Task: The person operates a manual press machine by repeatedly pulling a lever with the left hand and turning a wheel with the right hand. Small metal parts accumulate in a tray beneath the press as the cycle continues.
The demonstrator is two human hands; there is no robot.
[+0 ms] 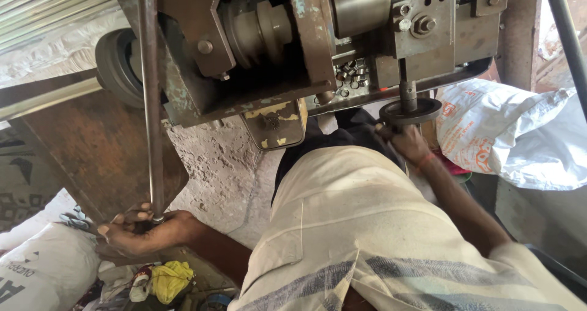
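My left hand (137, 233) is closed around the lower end of a long thin steel rod (149, 97) that runs straight up past a heavy, rusty metal machine (293, 48). My right hand (408, 143) grips the rim of a small dark handwheel (411, 111) on a short shaft under the machine's right side. Several small metal sleeves (351, 74) lie in a pile on the machine's ledge above the handwheel. A belt pulley (117, 63) sticks out on the machine's left.
A rusty steel plate (92, 152) leans at the left. White woven sacks sit at the right (520, 133) and lower left (43, 268). A yellow cloth (168, 279) lies on the rough concrete floor (220, 164). Bright metal bars (55, 5) are stacked top left.
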